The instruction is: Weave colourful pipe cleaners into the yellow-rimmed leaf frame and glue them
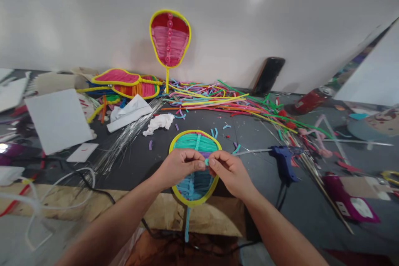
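Both hands meet over a fan-shaped piece made of pipe cleaners (187, 143), with a yellow rim, teal, purple and blue rows inside and a blue stem hanging past the table's front edge. Between the fingertips is a small teal curl of pipe cleaner (206, 161). My left hand (182, 168) pinches it from the left, thumb and forefinger closed. From the other side my right hand (232, 172) pinches it too. The hands hide the middle of the fan-shaped piece.
A blue glue gun (284, 164) lies to the right. Behind are loose pipe cleaners (212, 99), a propped phone (268, 75) and a pink fan shape (170, 39) upright by the wall. A can (313, 99) stands right; a white cable (90, 191) runs at left.
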Tool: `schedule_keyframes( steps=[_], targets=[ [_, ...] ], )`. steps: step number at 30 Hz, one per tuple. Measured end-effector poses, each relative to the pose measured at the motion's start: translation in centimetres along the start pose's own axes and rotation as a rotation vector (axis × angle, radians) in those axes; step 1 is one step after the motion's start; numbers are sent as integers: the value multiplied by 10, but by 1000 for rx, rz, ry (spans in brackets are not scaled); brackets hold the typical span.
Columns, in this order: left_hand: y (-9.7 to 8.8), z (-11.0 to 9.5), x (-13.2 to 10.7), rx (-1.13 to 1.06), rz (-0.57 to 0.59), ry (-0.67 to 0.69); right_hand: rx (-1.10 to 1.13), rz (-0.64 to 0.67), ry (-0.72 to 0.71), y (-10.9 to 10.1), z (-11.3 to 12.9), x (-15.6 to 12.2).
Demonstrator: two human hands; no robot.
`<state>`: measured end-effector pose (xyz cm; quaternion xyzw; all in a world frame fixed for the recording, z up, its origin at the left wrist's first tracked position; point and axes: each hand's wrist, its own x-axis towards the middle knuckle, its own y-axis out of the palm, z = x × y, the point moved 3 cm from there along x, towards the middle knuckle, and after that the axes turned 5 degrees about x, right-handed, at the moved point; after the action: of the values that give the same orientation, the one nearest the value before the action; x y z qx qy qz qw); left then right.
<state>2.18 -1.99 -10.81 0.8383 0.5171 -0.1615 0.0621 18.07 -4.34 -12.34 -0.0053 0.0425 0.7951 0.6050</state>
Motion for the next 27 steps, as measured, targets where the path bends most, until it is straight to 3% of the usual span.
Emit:
schedule_keyframes(
  steps=[8, 13, 27],
  targets=[
    [-1, 3, 2, 27, -38, 13, 45, 15, 14, -1, 2, 2],
    [2, 3, 1, -108, 26, 1, 179, 46, 25, 2, 2, 2],
    [0, 2, -3, 38, 189, -17, 18, 28, -208, 3, 8, -1]
  ],
)
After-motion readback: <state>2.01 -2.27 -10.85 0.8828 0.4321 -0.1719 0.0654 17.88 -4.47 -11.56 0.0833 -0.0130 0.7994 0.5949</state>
